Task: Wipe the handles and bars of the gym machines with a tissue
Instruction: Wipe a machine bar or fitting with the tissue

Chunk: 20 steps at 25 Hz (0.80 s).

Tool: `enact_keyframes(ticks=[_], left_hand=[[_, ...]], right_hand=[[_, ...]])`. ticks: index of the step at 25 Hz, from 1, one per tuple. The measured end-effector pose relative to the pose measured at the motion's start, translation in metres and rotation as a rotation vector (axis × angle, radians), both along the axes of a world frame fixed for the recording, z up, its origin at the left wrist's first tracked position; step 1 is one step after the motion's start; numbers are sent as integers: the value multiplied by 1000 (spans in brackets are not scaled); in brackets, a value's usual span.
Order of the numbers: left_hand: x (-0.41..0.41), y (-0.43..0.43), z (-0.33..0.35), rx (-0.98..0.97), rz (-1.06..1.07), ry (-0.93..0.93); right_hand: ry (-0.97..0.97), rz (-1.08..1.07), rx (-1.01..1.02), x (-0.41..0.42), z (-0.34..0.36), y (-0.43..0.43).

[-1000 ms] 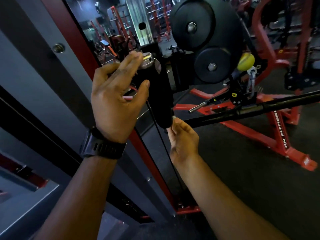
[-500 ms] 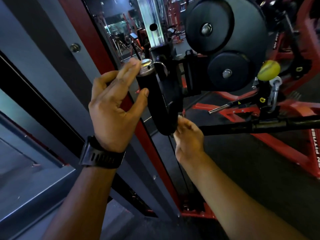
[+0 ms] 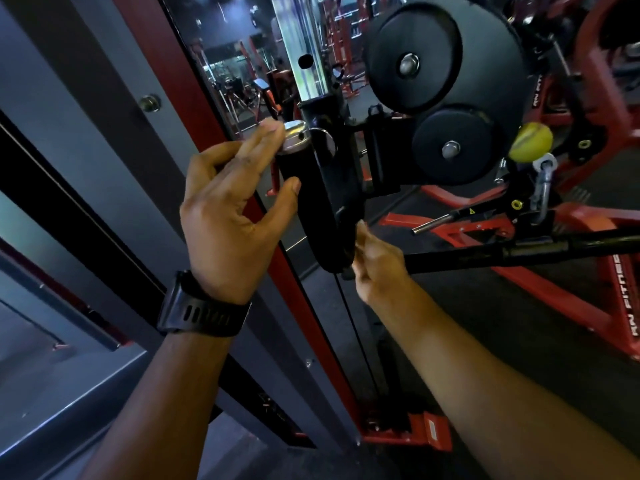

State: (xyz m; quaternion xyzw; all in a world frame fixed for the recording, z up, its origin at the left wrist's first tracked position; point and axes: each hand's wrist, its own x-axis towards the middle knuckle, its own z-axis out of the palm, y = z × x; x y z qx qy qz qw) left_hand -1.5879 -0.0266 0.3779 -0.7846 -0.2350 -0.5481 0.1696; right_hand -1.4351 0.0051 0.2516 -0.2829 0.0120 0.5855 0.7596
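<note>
Handle (image 3: 308, 199) runs near-vertical, chrome cap (image 3: 294, 135) on top. Left grip (image 3: 228, 216) open just left of it, straight fingers touching cap, thumb on handle. Right grip (image 3: 375, 261) at lower end; can't tell if closed. Tissue not visible.

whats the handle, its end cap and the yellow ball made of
Handle: black and matte with no glare, probably a rubber or foam sleeve.
End cap: polished metal, likely chromed steel, judging by its bright mirror-like highlights.
Yellow ball: smooth with a soft sheen, so rubber or plastic; the picture cannot settle which.
</note>
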Motion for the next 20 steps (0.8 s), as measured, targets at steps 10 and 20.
enact_keyframes(ticks=[10, 20], left_hand=[[1, 0, 0, 3, -22, -17], [-1, -3, 4, 2, 31, 32]], right_hand=[[117, 176, 184, -20, -12, -51], [-836, -26, 532, 3, 69, -75]])
